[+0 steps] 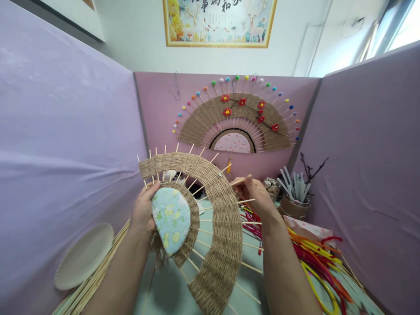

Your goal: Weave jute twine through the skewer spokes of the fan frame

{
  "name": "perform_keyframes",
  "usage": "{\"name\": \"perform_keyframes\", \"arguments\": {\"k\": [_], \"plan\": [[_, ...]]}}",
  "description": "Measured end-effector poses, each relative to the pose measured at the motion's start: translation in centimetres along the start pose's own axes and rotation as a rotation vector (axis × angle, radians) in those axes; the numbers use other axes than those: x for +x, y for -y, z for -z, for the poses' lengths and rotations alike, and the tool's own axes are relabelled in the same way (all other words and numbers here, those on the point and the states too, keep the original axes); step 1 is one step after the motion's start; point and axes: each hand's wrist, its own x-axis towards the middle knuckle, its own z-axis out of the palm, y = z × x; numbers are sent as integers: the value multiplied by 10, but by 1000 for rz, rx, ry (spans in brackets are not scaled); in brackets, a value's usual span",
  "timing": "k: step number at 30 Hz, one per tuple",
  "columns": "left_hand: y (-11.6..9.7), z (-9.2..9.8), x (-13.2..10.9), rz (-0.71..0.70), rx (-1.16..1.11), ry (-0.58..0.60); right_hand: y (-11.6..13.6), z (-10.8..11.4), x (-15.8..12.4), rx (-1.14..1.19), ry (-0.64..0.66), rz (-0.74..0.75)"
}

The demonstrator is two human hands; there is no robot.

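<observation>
While I look out through the head view, the woven fan (226,218) fills the lower middle of the frame, held up over the desk (177,293) and tilted. My left hand (143,210), left of centre, has its grip clasped on the fan's inner end: the thumb lies over the edge by the blue patterned half-disc (170,218), and the other fingers are mostly hidden behind. My right hand (259,199), right of centre, has its grip drawn nearly together, thumb and fingers pinching one thin stick (239,182) where it juts from the fan's outer band. Upper centre, a finished-looking fan (203,113) with red flowers hangs on the pink panel (157,100). A scalloped plate (85,256) sits lower left; coloured pipe cleaners (308,249) spread lower right.
</observation>
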Motion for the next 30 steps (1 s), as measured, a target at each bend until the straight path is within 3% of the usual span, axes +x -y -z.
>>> {"name": "perform_keyframes", "arguments": {"k": [7,12,18,22,30], "plan": [[4,3,7,-5,-2,-31,-4,-5,-8,-38,-65,-87],[4,4,10,-12,-13,-45,0,5,-29,-88,-129,-150],[10,4,12,-12,28,-43,24,14,-50,-467,-298,3],[17,1,12,-36,48,-45,37,9,-55,-678,-321,96],[20,-3,12,-57,21,-98,30,12,-57,-582,-308,99]]}}
